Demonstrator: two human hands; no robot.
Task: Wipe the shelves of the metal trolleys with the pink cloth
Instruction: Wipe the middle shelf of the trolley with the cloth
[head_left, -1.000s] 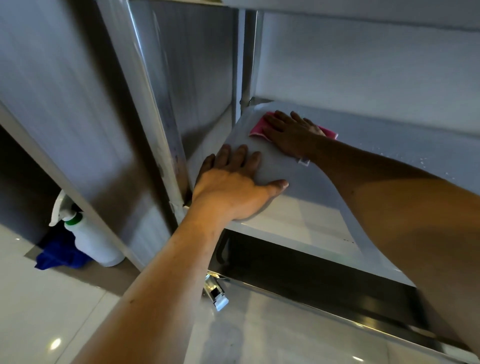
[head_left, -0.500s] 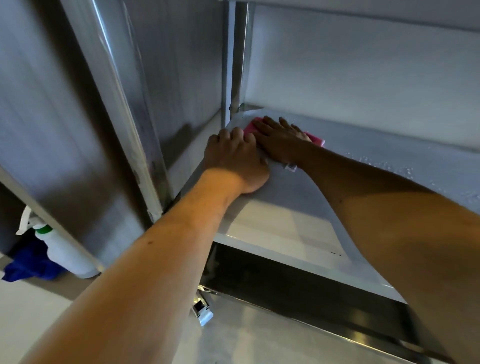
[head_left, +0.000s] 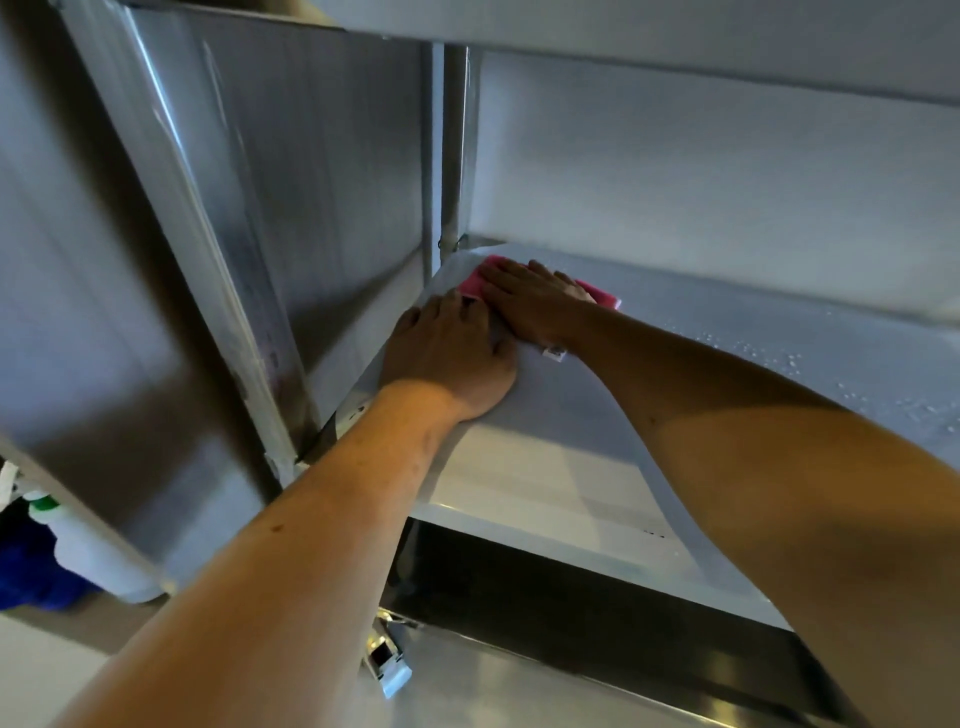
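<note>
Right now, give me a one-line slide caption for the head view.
Right hand presses the pink cloth into the metal trolley shelf's back-left corner; left hand rests flat beside it.

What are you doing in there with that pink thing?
A person is wiping a shelf of a shiny metal trolley. The right hand presses a pink cloth flat into the shelf's far left corner. The left hand rests flat on the shelf beside it. Water droplets sit on the shelf to the right, not yet wiped.
</note>
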